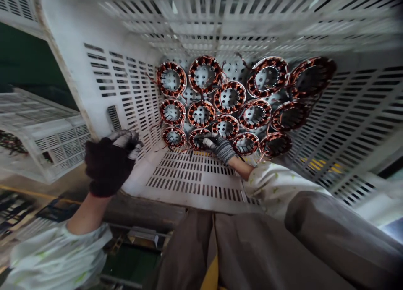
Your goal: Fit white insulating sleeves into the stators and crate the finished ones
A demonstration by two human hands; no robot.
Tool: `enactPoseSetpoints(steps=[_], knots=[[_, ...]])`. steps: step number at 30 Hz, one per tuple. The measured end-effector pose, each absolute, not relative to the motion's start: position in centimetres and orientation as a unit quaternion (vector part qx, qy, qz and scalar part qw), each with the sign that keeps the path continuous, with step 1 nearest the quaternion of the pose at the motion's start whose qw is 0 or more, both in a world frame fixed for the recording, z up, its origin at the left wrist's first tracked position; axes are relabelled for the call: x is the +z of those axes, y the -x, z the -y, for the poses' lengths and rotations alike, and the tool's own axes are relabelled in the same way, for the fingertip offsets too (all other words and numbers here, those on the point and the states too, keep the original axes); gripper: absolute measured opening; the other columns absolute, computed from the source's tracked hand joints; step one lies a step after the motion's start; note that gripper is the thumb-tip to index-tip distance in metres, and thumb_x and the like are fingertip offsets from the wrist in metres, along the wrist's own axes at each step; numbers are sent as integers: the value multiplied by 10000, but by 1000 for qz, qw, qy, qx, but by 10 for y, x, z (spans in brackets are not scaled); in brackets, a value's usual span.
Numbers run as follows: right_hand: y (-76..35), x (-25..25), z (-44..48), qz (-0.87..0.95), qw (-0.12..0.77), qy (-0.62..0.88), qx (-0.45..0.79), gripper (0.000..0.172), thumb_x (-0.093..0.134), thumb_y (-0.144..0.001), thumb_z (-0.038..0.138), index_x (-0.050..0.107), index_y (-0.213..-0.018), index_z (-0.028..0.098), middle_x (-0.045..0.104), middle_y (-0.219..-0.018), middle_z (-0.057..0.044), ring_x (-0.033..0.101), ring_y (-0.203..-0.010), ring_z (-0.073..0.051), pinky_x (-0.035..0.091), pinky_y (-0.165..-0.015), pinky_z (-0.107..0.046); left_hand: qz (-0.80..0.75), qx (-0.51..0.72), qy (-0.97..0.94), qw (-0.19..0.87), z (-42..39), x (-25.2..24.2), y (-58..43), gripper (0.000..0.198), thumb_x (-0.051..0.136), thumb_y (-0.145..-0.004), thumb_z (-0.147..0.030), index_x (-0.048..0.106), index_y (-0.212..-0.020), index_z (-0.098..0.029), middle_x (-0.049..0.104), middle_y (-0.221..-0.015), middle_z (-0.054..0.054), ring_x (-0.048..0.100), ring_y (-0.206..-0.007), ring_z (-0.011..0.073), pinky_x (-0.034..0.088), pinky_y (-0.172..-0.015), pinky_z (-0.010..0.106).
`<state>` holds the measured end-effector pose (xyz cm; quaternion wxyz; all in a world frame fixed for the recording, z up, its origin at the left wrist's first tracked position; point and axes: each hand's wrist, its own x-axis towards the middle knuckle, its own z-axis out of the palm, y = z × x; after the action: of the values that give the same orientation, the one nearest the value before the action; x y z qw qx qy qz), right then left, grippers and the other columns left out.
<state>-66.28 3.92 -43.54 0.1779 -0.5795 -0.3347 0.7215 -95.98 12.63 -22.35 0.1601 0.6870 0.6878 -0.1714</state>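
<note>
Fourteen copper coils (229, 97) packed into one end of a white slotted crate (126, 92)

Three rows of coils lie against the far end of the crate: four in the row farthest from the person and five in each of the two nearer rows. Neighbouring coils touch or overlap, and thin wire ends stick out between them. That count is all this one view can show of how things stand, and some coils at the right sit in shadow. A stretch of slotted panel (195, 176) runs from the nearest row toward the person's lap.

The right hand (218, 147), in a grey knit glove, reaches over that panel, its fingers (206, 142) on a coil (197, 139) in the nearest row. I cannot tell whether that grip has closed on the coil. The left hand (108, 166), in a dark glove, hangs above the crate's near left corner, its grip curled shut with nothing visible inside.

A second white crate (53, 134) sits left of the first, with more coils (11, 143) at its edge. Further left of the first crate, a yellow line (31, 193) crosses the floor. Grey trouser legs (252, 248) fill the view below the crate.
</note>
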Motion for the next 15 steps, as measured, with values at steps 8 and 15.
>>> enactPoseSetpoints(steps=[8, 15], knots=[[667, -433, -39, 328, 200, 557, 736, 338, 673, -900, 503, 735, -1125, 259, 779, -1156, -24, 724, -1051, -214, 551, -1023, -418, -668, -198, -711, 100, -129, -224, 956, 390, 495, -985, -509, 737, -1107, -229, 765, -1210, 91, 718, -1046, 280, 426, -906, 433], [667, -441, -34, 313, 191, 576, 730, 367, 690, -869, 547, 716, -1050, 228, 789, -1073, -39, 731, -972, -208, 566, -979, -419, -667, -204, -710, 99, -129, -223, 956, 394, 478, -982, -494, 738, -1113, -229, 767, -1200, 97, 718, -1049, 303, 421, -916, 453]])
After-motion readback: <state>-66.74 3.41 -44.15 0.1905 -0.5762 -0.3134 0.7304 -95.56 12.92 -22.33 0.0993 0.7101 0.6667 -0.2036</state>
